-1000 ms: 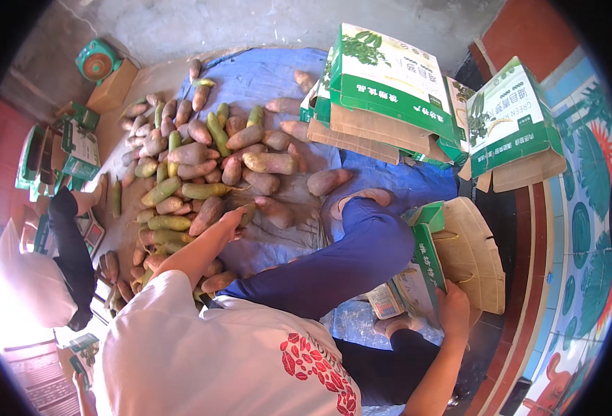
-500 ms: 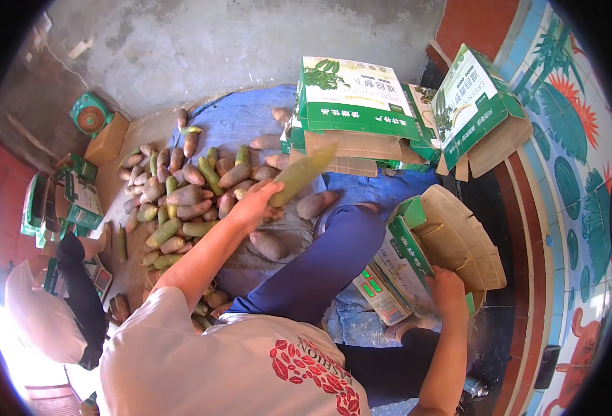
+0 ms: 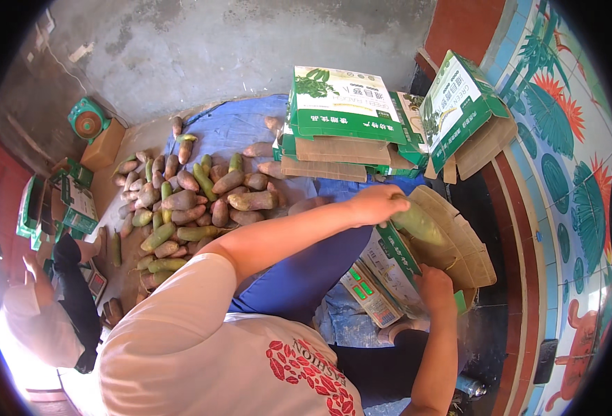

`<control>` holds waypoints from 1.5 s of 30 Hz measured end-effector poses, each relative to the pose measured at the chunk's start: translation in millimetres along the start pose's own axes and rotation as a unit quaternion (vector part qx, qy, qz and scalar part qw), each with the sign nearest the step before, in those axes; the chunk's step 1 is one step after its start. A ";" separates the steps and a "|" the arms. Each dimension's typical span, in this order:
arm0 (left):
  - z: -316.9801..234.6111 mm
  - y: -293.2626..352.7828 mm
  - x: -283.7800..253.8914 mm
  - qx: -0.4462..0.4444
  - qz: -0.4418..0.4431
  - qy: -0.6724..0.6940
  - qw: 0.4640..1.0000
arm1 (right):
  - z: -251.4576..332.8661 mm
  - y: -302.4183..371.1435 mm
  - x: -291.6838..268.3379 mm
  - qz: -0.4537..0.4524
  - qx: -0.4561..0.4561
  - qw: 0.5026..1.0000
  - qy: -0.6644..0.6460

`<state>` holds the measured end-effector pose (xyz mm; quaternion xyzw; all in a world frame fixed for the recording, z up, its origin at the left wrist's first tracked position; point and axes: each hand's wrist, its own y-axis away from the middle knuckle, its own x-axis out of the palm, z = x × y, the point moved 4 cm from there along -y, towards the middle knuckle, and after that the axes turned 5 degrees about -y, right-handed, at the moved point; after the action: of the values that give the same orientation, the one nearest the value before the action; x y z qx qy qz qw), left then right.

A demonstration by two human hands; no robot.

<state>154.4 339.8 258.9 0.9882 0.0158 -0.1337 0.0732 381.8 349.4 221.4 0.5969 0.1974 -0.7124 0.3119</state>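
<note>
My left hand (image 3: 378,206) is closed round a long green radish (image 3: 421,223), holding it over the opening of a green and white cardboard box (image 3: 469,255). The box stands open with its brown flap spread out to the right. At its near side my right hand (image 3: 434,286) grips the edge of the box; some fingertips are hidden. Beneath the box sits a digital scale (image 3: 369,297) with lit green displays. What lies inside the box is mostly hidden from here.
A heap of radishes (image 3: 181,201), green and brownish, lies on the floor and blue sheet (image 3: 240,114) to the left. Several cartons (image 3: 347,104) are stacked at the back right. Another person (image 3: 42,312) sits at the far left near more boxes (image 3: 77,201). A green fan (image 3: 89,118) stands by the wall.
My left hand has swung right with the green radish, from above the heap's edge to over the box. My right hand stays on the box edge. The other person's arm has lifted.
</note>
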 end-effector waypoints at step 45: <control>363.8 199.2 -15.1 -0.311 0.235 -0.410 0.825 | 7.9 -7.9 -9.2 0.049 0.074 0.992 -0.090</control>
<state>54.6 88.6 -56.0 0.7409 -0.2078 -0.4931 0.4057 371.5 351.8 231.3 0.5608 0.0860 -0.7595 0.3182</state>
